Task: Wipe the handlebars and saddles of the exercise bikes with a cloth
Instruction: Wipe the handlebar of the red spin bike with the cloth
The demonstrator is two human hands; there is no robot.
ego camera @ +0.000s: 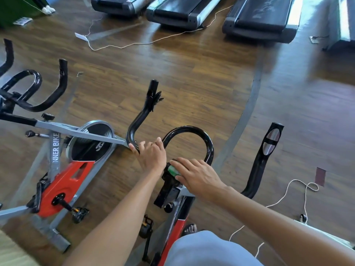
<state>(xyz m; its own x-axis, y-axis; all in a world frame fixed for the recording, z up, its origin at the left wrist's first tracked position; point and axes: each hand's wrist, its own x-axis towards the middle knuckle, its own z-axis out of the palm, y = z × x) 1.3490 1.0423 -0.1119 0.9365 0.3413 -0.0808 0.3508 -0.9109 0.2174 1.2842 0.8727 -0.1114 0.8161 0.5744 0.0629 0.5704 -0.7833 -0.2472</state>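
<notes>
Green cloth seemingly under right hand

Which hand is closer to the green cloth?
Right. The right hand lies on the green cloth, pressing it at the handlebar's centre. The left hand is apart from it, gripping the bar further left.

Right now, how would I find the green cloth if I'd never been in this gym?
Start at the nearest exercise bike, the red and black one right below the camera. Follow its frame up to the black looped handlebar; where that loop meets the stem, the right hand presses the green cloth down. It is the only bright green thing among black bars and bare hands.
</notes>
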